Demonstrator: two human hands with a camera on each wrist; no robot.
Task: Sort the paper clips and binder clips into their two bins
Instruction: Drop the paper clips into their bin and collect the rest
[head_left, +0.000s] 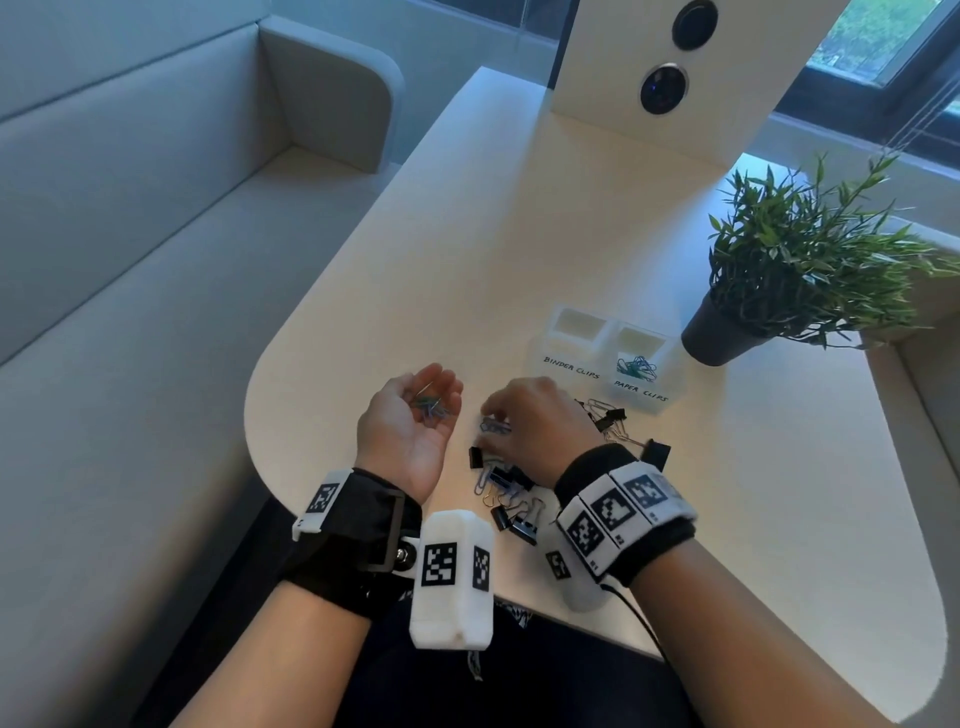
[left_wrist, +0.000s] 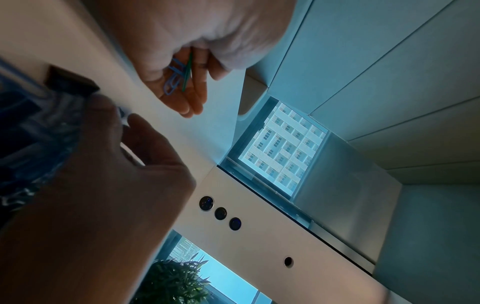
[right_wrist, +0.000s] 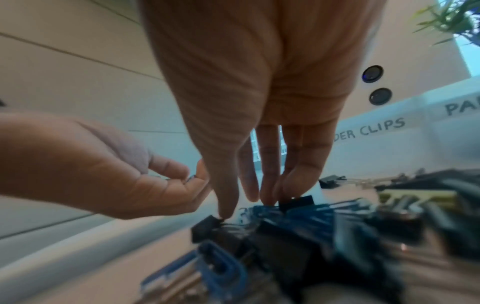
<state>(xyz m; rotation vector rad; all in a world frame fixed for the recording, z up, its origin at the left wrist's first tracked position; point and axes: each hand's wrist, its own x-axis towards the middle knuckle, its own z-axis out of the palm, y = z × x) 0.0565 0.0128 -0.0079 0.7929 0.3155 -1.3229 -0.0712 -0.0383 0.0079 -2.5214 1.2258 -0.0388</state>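
My left hand (head_left: 439, 395) is held palm up above the table's front left, fingers loosely cupped, with several blue and green paper clips (head_left: 430, 406) (left_wrist: 174, 80) lying in the palm. My right hand (head_left: 491, 418) (right_wrist: 246, 205) reaches palm down into the mixed pile (head_left: 506, 493) of black binder clips and paper clips. Its thumb and fingertips pinch a blue paper clip (head_left: 493, 427) (right_wrist: 262, 211). Behind the pile stand two clear bins. The one labelled BINDER CLIPS (head_left: 571, 343) looks empty, and the PAPER CLIPS bin (head_left: 641, 382) holds several clips.
More binder clips (head_left: 613, 418) lie to the right of my right hand, near the bins. A potted plant (head_left: 727, 332) stands right of the bins. A white panel with round lenses (head_left: 665, 88) rises at the table's far end. A sofa (head_left: 130, 208) runs along the left.
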